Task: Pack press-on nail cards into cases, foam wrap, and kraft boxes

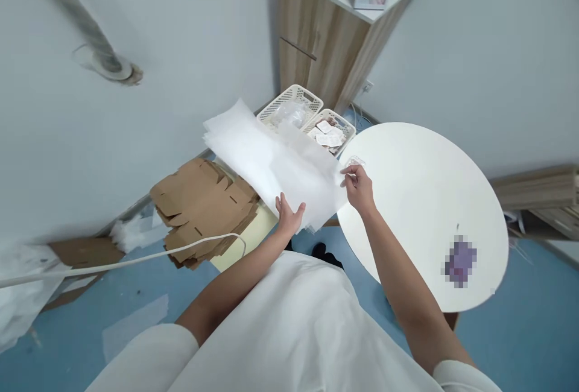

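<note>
Saw milky white on the sheets [280, 166], brown on the cardboard [203, 205], plain white on the table [420, 181], cream lattice on the baskets [313, 99], streaky brown grain on the cabinet [307, 18], blue on the floor [534, 295].

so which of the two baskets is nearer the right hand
The basket beside the round white table, holding white pieces; the other basket, farther left, holds clear plastic.
</note>
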`<state>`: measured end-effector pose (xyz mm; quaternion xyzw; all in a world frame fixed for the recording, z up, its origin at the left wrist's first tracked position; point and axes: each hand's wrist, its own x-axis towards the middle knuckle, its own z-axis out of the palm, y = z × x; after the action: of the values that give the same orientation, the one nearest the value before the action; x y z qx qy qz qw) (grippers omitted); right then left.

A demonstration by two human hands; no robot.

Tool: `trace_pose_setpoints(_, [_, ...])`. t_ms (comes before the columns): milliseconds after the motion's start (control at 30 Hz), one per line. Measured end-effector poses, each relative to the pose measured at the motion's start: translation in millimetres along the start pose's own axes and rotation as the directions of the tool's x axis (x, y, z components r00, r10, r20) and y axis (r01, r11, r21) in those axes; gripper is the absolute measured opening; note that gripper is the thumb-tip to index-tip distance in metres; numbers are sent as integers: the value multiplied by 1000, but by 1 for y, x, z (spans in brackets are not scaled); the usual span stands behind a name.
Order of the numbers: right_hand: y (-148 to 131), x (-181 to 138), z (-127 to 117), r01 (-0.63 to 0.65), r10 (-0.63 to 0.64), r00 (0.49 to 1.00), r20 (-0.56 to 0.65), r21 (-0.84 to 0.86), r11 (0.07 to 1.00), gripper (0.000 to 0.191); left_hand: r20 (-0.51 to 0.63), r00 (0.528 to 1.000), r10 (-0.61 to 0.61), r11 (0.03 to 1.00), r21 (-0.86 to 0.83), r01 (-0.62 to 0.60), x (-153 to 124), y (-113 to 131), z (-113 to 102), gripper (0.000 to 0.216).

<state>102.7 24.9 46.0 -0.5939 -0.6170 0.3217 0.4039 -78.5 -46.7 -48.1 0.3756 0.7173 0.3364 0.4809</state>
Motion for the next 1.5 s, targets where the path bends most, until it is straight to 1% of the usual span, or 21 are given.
trace_pose_setpoints(67, [4,-12,-25,-31,33,996,-88,30,999,17,148,982,-121,974,-173,147,2,8,16,88])
trace_pose_setpoints(100, [8,-19,-38,-51,57,988,-147,46,998,18,235,961,-147,948,-244,205,2,14,25,89])
trace_pose_setpoints(167, [19,-38,-64,-102,114,957,-266,60,993,21,381,916,-128,896,-351,272,-3,28,45,89])
trace_pose_setpoints(233, [34,-61,-89,-172,180,915,-362,55,984,24,457,888,-52,873,-411,262,-11,39,67,88])
trace_pose_setpoints(300, [52,-88,-112,-238,240,869,-432,59,969,27,485,874,27,889,-412,202,-22,47,91,86])
trace_pose_setpoints(367, [71,-117,-133,-275,273,823,-499,71,959,29,494,866,74,924,-361,127,-31,51,116,83])
trace_pose_setpoints(433, [91,-144,-150,-308,295,782,-549,70,949,31,491,864,112,962,-273,30,-37,54,143,80])
trace_pose_setpoints(533, [121,-179,-171,-367,324,747,-580,47,929,33,501,844,190,982,-99,-162,-43,57,182,72])
trace_pose_setpoints(600, [141,-197,-182,-404,344,740,-579,27,914,34,533,812,238,959,4,-283,-44,57,207,68])
trace_pose_setpoints(667, [161,-213,-191,-440,375,751,-544,12,898,35,561,788,252,927,92,-362,-43,54,227,66])
trace_pose_setpoints(767, [187,-231,-198,-493,432,785,-445,-27,869,38,562,795,228,881,229,-414,-40,47,250,64])
trace_pose_setpoints(833, [202,-240,-200,-523,460,812,-360,-98,847,39,547,809,213,847,309,-432,-38,42,258,65])
trace_pose_setpoints(933, [216,-248,-201,-536,498,844,-200,-269,800,38,540,812,222,795,381,-471,-36,35,265,65])
trace_pose_setpoints(1000, [221,-249,-201,-505,511,854,-98,-393,768,38,532,817,223,770,417,-482,-36,32,268,63])
trace_pose_setpoints(1067, [224,-249,-202,-459,510,860,-31,-487,743,39,519,825,224,745,454,-488,-37,30,270,62])
trace_pose_setpoints(1200, [224,-247,-204,-411,514,858,19,-574,708,40,521,818,244,681,509,-527,-41,27,273,60])
trace_pose_setpoints(1300, [221,-244,-207,-414,495,868,-39,-608,678,44,487,812,322,602,557,-572,-49,28,272,58])
trace_pose_setpoints(1333, [221,-243,-207,-411,471,879,-69,-610,678,45,485,795,364,550,577,-604,-52,28,271,57])
trace_pose_setpoints(1400, [221,-237,-207,-375,403,910,-96,-606,702,47,553,721,419,404,597,-693,-60,29,269,54])
trace_pose_setpoints(1467, [223,-230,-204,-312,340,938,-71,-602,735,48,678,626,385,258,572,-779,-67,28,266,52])
trace_pose_setpoints(1500, [224,-226,-202,-286,323,945,-50,-600,747,49,729,590,347,205,554,-807,-70,28,265,51])
